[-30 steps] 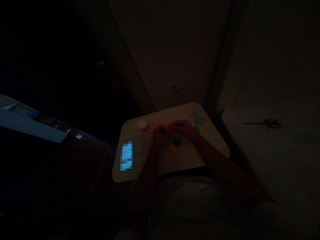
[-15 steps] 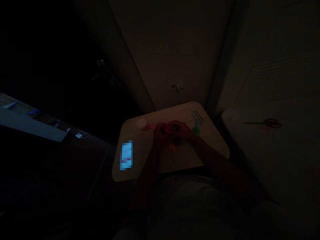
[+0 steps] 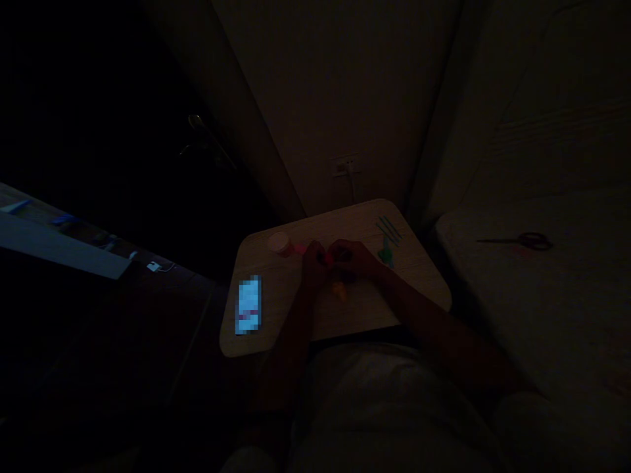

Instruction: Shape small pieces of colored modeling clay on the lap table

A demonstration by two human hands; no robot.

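The room is very dark. My left hand (image 3: 311,263) and my right hand (image 3: 353,258) meet over the middle of a small light wooden table (image 3: 419,289). Both are curled around a small red lump (image 3: 326,257) held between them. Right below the hands an orange piece (image 3: 339,290) lies on the table. A dark piece beside it is mostly hidden by my right hand. A small white tub (image 3: 279,244) with a pink bit (image 3: 299,249) next to it stands left of my left hand. A green piece (image 3: 385,253) and thin teal sticks (image 3: 389,230) lie to the right of my right hand.
A lit phone (image 3: 249,305) lies at the table's front left. Scissors (image 3: 527,241) rest on the bed to the right. A wall socket (image 3: 345,167) sits behind the table. A door with a handle (image 3: 197,125) is at the left, beside a shelf with small items (image 3: 59,243).
My hands have drawn closer together and slightly toward me, closing over the red lump. The dark piece that lay open on the table is now mostly covered by my right hand.
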